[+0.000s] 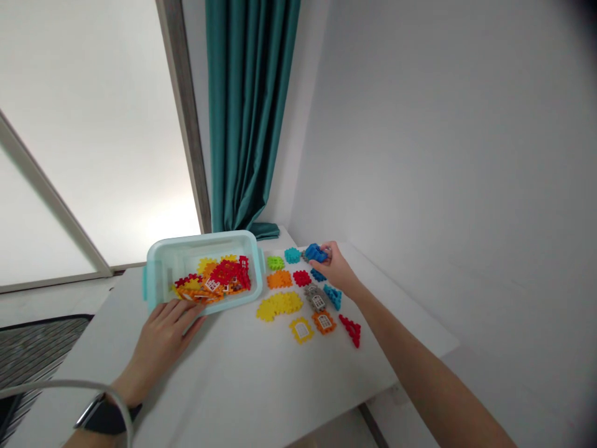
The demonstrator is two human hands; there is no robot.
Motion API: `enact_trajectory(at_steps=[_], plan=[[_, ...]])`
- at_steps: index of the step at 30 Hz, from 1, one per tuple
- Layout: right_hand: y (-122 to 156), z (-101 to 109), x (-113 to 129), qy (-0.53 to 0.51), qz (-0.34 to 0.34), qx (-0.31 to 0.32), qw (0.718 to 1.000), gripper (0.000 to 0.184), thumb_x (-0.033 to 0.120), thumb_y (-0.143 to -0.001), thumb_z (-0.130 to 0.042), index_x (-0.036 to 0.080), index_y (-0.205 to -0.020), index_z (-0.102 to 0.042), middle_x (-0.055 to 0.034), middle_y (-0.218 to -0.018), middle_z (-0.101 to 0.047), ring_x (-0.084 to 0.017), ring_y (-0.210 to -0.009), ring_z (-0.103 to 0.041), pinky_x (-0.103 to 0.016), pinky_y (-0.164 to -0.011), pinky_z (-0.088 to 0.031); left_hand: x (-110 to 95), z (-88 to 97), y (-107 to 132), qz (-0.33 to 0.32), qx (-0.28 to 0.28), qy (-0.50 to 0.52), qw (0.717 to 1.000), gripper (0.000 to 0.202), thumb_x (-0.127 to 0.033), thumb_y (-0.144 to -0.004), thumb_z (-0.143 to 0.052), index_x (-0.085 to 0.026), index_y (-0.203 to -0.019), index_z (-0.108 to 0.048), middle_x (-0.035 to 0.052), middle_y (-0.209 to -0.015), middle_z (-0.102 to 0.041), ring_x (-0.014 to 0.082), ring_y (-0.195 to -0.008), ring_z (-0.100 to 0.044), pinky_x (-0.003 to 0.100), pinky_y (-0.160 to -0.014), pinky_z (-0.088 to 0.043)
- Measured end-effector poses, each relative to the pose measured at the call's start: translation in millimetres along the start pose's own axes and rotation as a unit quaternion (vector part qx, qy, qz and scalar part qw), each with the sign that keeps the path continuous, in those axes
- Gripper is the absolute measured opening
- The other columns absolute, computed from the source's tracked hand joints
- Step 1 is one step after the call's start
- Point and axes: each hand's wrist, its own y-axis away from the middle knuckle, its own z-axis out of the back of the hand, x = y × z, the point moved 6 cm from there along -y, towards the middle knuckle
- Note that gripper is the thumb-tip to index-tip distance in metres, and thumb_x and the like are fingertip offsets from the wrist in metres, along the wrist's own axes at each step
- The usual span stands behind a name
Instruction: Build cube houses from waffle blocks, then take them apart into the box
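My left hand (171,323) has its fingers hooked over the near rim of a light-teal plastic bin (257,274). Inside the bin lie red building pieces (228,272) and orange ones (205,294), with some yellow among them. At the back right of the table, my right hand (336,266) pinches a chunky blue toy block (316,252), its exact shape partly covered by the fingers. Close to it are a cyan piece (292,254), a dark blue piece (318,274) and a red piece (301,277). A grey window piece (317,298) lies nearer to me.
On the white table (224,373), sorted pieces include a yellow cluster (280,305), an orange pile (280,279), a yellow window piece (301,330), an orange window piece (324,322) and a red triangle (351,330). A green curtain (249,124) hangs behind. A pale cable (60,384) crosses lower left.
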Motion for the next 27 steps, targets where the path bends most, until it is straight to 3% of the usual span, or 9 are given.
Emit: enact_trajectory(at_steps=[3,7,11,14,17,20,23,27], plan=[[24.5,-41.4,60.0,-0.105,0.101,0.095,0.985,0.041,0.038,-0.081,-0.069,0.025,-0.109,-0.042,-0.0004,-0.093,-0.064,-0.016,-0.075,-0.061,-0.033,-0.073,-0.051,-0.9,0.5,-0.8,0.010,0.011,0.001,1.000,0.017,-0.027,-0.098,-0.053,-0.021,-0.104,-0.067,0.0068,-0.091,-0.072,0.0222,-0.084,-0.065,0.034,-0.073,-0.046],[45.3,-107.3,125.2,-0.038,0.189,0.144,0.971,0.039,0.032,-0.079,-0.073,0.025,-0.110,-0.050,-0.0039,-0.105,-0.063,-0.021,-0.091,-0.062,-0.037,-0.084,-0.050,-2.2,-1.2,0.7,0.021,0.034,0.011,0.999,0.018,-0.026,-0.099,-0.052,-0.020,-0.104,-0.068,0.0072,-0.093,-0.071,0.0205,-0.084,-0.064,0.034,-0.074,-0.046],[29.3,-171.1,169.5,-0.028,0.253,0.162,0.953,0.041,0.025,-0.085,-0.068,0.023,-0.121,-0.050,-0.0083,-0.119,-0.061,-0.025,-0.111,-0.060,-0.042,-0.097,-0.048,-1.2,-3.6,3.3,0.040,0.046,0.016,0.998,0.017,-0.027,-0.099,-0.053,-0.020,-0.100,-0.069,0.0068,-0.091,-0.070,0.0198,-0.082,-0.062,0.034,-0.074,-0.045],[17.6,-197.2,187.5,-0.014,0.313,0.174,0.934,0.046,0.014,-0.087,-0.059,0.022,-0.131,-0.049,-0.0117,-0.133,-0.055,-0.024,-0.128,-0.051,-0.044,-0.109,-0.040,-0.6,-4.9,4.6,0.046,0.048,0.020,0.998,0.016,-0.026,-0.098,-0.054,-0.020,-0.099,-0.069,0.0065,-0.089,-0.069,0.0194,-0.081,-0.061,0.034,-0.073,-0.045],[20.3,-190.3,184.2,-0.010,0.352,0.167,0.921,0.040,0.013,-0.091,-0.050,0.023,-0.130,-0.054,-0.0110,-0.133,-0.057,-0.023,-0.128,-0.051,-0.044,-0.112,-0.038,0.2,-5.2,5.2,0.046,0.046,0.026,0.998,0.017,-0.026,-0.098,-0.054,-0.020,-0.101,-0.070,0.0073,-0.092,-0.070,0.0196,-0.083,-0.062,0.034,-0.075,-0.046],[28.7,-155.4,159.4,-0.017,0.361,0.123,0.924,0.034,0.015,-0.094,-0.044,0.024,-0.123,-0.060,-0.0096,-0.124,-0.064,-0.024,-0.122,-0.055,-0.046,-0.109,-0.041,1.5,-5.0,5.4,0.045,0.047,0.028,0.998,0.017,-0.026,-0.098,-0.055,-0.019,-0.101,-0.070,0.0076,-0.093,-0.070,0.0203,-0.085,-0.063,0.035,-0.077,-0.047],[27.6,-110.0,116.2,0.011,0.325,0.043,0.945,0.032,0.016,-0.093,-0.043,0.022,-0.116,-0.064,-0.0110,-0.114,-0.067,-0.026,-0.113,-0.058,-0.049,-0.105,-0.043,2.7,-3.8,5.2,0.041,0.043,0.030,0.998,0.017,-0.026,-0.097,-0.056,-0.019,-0.103,-0.070,0.0074,-0.093,-0.071,0.0209,-0.087,-0.063,0.035,-0.078,-0.047],[12.6,-71.4,49.7,0.088,0.228,0.028,0.969,0.027,0.017,-0.089,-0.044,0.019,-0.104,-0.066,-0.0122,-0.105,-0.069,-0.029,-0.106,-0.059,-0.051,-0.101,-0.044,4.2,-2.6,4.5,0.033,0.031,0.028,0.999,0.017,-0.027,-0.097,-0.056,-0.019,-0.104,-0.070,0.0069,-0.092,-0.071,0.0219,-0.087,-0.063,0.035,-0.077,-0.047]])
